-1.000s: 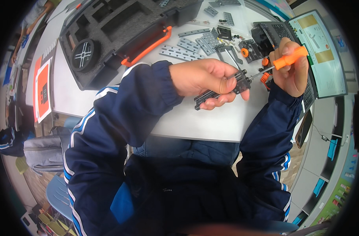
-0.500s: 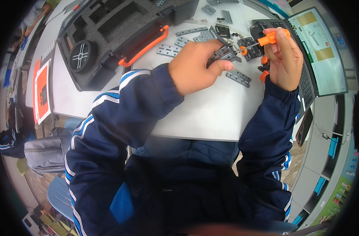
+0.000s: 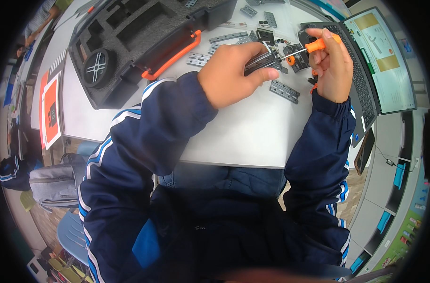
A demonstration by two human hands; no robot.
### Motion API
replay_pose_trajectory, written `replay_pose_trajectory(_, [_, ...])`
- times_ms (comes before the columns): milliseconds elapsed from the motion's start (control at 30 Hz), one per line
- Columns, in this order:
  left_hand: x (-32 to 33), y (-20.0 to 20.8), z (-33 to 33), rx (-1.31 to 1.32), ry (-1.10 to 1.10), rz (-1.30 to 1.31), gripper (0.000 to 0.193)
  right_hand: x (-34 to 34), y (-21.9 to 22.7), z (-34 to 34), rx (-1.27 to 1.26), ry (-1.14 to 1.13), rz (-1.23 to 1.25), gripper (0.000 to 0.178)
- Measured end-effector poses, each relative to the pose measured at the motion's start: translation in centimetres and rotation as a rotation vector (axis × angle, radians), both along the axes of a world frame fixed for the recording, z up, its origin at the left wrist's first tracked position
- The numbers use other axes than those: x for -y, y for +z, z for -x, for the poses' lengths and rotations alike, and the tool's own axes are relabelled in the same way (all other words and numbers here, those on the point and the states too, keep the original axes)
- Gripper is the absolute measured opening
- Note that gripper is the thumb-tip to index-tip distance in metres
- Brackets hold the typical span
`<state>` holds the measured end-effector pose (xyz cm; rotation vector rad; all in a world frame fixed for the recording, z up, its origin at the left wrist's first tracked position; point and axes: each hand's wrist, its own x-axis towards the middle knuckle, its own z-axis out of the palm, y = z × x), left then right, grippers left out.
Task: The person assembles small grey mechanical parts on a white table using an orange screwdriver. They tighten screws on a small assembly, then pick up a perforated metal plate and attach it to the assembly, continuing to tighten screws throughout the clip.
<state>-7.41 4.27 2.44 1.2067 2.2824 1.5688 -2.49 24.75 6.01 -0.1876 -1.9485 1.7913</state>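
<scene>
My left hand [image 3: 233,75] is closed around a grey perforated metal bracket [image 3: 264,62], its thumb lying along the near side. In my right hand [image 3: 335,70] is a screwdriver with an orange handle [image 3: 322,43], held between thumb and fingers. Its thin shaft [image 3: 294,54] points left, and the tip reaches the bracket's right end; any screw there is too small to make out. Just below the bracket lies a slotted metal plate [image 3: 284,91]. Behind the shaft sits a black part with an orange wheel [image 3: 296,59].
A black foam-lined case [image 3: 130,42] with an orange handle [image 3: 175,57] stands at the far left, a black wheel [image 3: 100,68] in it. More metal strips [image 3: 229,37] lie beyond my left hand. An open laptop [image 3: 382,61] stands at the right, with a phone [image 3: 364,153] by the table edge.
My right hand and the screwdriver have shifted slightly left and the fingers have changed their hold on the handle. My left hand, with the bracket, has moved slightly left.
</scene>
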Motion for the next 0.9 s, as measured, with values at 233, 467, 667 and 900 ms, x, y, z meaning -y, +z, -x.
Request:
replay_pose_trajectory(233, [-0.51,-0.2,0.13,0.184,-0.059,-0.09,0.035,0.21,0.31,-0.26,0.009,0.173,-0.032,0.058])
replay_pose_trajectory(467, [-0.23,0.13,0.0,-0.095,0.028,0.036,0.038,-0.14,-0.03,-0.22,0.001,0.223,0.013,0.058])
replay_pose_trajectory(667, [-0.46,-0.23,-0.16,0.165,-0.021,-0.027,0.048,-0.11,-0.39,-0.06,0.042,0.225,0.032,0.057])
replay_pose_trajectory(900, [-0.3,0.13,-0.26,0.245,-0.044,0.001,0.04,-0.17,-0.38,-0.04,0.063,0.226,0.039,0.055])
